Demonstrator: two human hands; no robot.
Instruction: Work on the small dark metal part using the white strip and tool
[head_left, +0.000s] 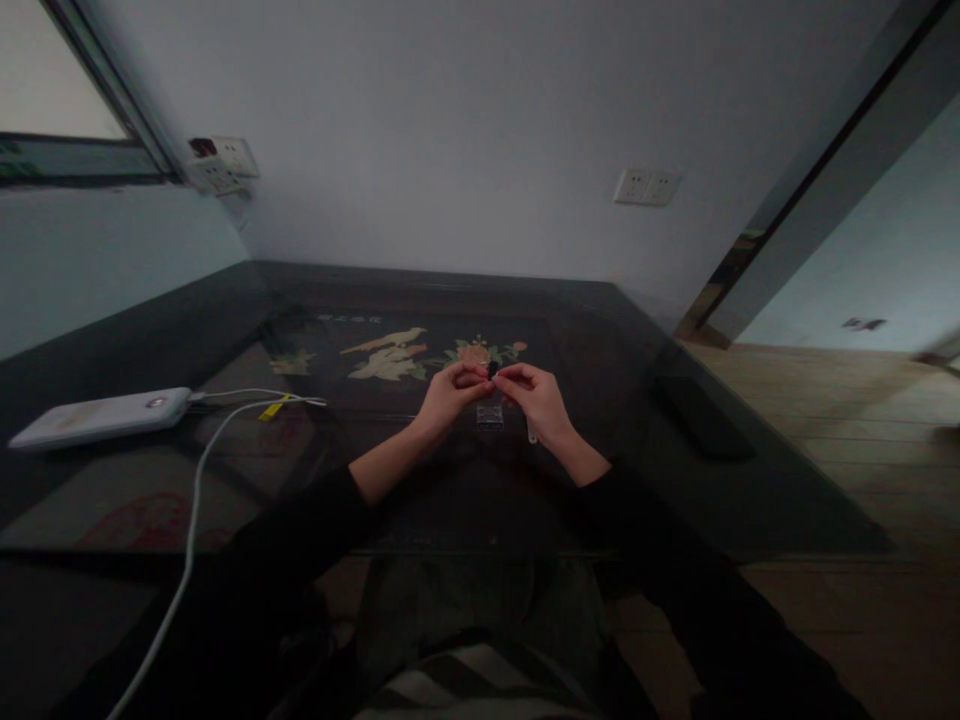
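left hand (pixel 448 398) + right hand (pixel 537 397) — grip pinched on small dark piece (pixel 493 371), likely shared | above clear case (pixel 489 415)

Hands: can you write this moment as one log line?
left hand + right hand: pinch small dark item | clear box below | power bank left

My sleeves (pixel 300 530) are black, and between my fingertips sits a small black piece (pixel 493 371). The table (pixel 600 330) is dark, almost black, glossy, with an inlaid picture of pale cream birds (pixel 390 352) and orange-pink flowers with green leaves (pixel 480 352); a faint red pattern (pixel 150 520) shows near its left front. A white power bank (pixel 101 416) lies on it with a white cable (pixel 196 490) carrying a yellow tag (pixel 274 408), and the wall (pixel 480 120) is pale grey-white.
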